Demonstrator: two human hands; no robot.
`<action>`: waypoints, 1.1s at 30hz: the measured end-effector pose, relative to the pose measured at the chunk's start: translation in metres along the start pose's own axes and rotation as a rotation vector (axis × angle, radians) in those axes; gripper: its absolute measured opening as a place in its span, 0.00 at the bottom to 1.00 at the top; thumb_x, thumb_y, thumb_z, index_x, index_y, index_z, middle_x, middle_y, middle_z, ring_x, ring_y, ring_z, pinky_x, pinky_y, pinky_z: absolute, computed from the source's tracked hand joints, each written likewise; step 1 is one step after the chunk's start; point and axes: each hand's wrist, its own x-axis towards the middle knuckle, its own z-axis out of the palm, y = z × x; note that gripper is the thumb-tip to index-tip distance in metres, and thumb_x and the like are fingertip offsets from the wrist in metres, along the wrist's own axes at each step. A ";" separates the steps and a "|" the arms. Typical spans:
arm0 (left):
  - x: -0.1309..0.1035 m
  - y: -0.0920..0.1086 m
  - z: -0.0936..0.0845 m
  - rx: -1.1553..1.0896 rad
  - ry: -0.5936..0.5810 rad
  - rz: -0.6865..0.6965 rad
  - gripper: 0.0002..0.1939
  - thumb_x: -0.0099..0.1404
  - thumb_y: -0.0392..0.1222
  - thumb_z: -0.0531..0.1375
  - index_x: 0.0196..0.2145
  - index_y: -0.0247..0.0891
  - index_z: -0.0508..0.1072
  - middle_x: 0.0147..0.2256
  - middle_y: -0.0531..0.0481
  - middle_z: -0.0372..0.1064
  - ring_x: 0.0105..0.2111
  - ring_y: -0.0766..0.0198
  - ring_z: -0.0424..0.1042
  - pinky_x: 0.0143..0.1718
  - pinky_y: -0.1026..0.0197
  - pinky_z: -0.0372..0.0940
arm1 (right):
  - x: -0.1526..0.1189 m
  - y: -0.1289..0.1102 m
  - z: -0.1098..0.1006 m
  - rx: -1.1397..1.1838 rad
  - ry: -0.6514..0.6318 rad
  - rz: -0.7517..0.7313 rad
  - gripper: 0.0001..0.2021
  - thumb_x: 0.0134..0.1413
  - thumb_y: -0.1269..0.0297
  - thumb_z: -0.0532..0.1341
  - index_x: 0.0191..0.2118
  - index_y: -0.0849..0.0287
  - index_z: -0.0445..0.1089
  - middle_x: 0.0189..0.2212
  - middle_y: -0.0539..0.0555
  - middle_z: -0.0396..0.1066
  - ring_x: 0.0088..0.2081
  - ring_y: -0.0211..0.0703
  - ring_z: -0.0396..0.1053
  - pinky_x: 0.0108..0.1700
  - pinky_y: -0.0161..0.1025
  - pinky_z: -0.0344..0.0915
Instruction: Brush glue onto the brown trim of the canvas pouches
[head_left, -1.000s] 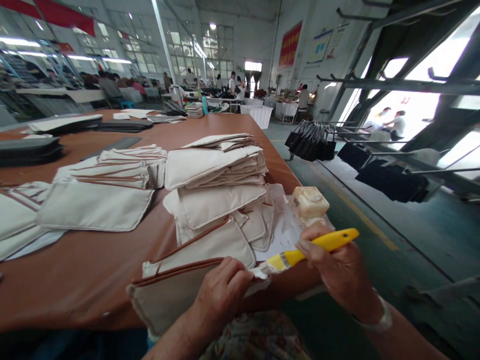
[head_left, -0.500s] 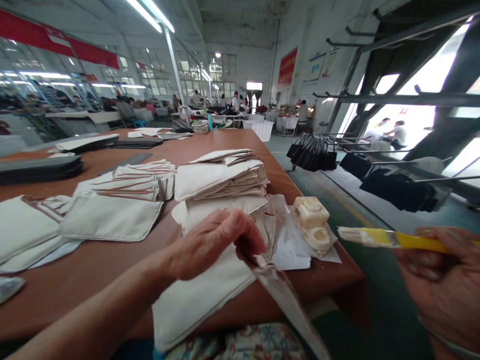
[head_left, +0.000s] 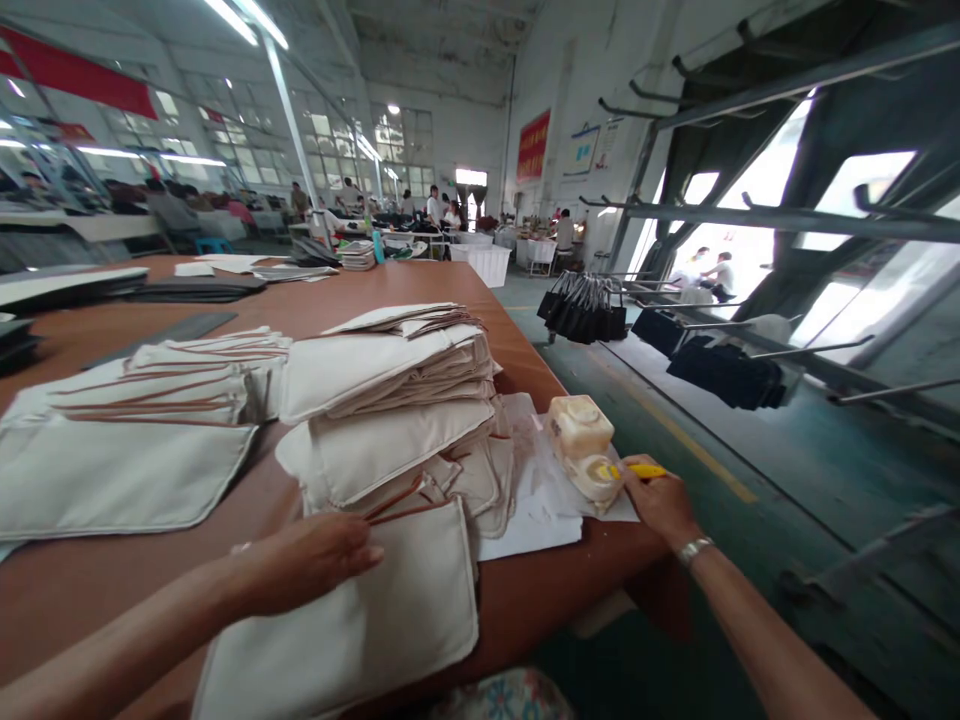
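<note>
My right hand (head_left: 664, 505) is closed on a yellow-handled brush (head_left: 645, 470), whose tip is in the small round opening of a cream glue-stained container (head_left: 581, 430) at the table's right edge. My left hand (head_left: 341, 560) pinches the left edge of a white fabric piece (head_left: 427, 570) with brown trim. That piece lies partly over another white piece near the front edge. Just beyond it rises a tall stack of white stitched pieces (head_left: 390, 370).
More white pieces (head_left: 120, 470) lie fanned on the brown table (head_left: 420, 285) at left, with dark flat sheets (head_left: 199, 289) behind. White paper (head_left: 525, 530) sits under the container. Metal racks with dark pieces (head_left: 724, 372) stand at right; people work far back.
The brush in my right hand has moved left into the container's opening. My left hand has moved left and down, and a white piece now lies flat beside it. The view has turned right.
</note>
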 end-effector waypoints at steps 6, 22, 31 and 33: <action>0.022 0.024 0.054 0.234 -0.043 0.108 0.14 0.68 0.51 0.56 0.45 0.43 0.75 0.40 0.43 0.73 0.46 0.50 0.69 0.48 0.52 0.61 | 0.007 0.014 0.012 -0.059 -0.069 -0.060 0.20 0.61 0.45 0.57 0.35 0.56 0.76 0.32 0.55 0.77 0.32 0.51 0.75 0.37 0.44 0.68; 0.033 0.016 0.090 0.258 -0.071 0.077 0.02 0.67 0.39 0.62 0.38 0.41 0.74 0.42 0.46 0.73 0.43 0.55 0.74 0.40 0.59 0.63 | -0.034 0.005 -0.013 -0.044 -0.075 -0.217 0.15 0.64 0.49 0.59 0.41 0.54 0.76 0.42 0.55 0.76 0.43 0.53 0.74 0.50 0.46 0.67; -0.011 0.005 0.087 0.195 0.192 0.293 0.04 0.70 0.38 0.60 0.35 0.41 0.73 0.35 0.48 0.72 0.39 0.58 0.72 0.44 0.58 0.64 | -0.052 -0.036 -0.035 0.142 0.263 0.302 0.21 0.59 0.42 0.63 0.42 0.57 0.74 0.32 0.56 0.76 0.31 0.54 0.73 0.36 0.48 0.67; -0.027 -0.003 0.080 0.137 0.349 0.368 0.07 0.72 0.40 0.57 0.36 0.41 0.74 0.34 0.47 0.72 0.37 0.60 0.71 0.42 0.60 0.65 | -0.057 -0.051 -0.039 0.244 0.312 0.347 0.21 0.57 0.42 0.65 0.41 0.57 0.75 0.31 0.57 0.75 0.30 0.54 0.72 0.33 0.48 0.67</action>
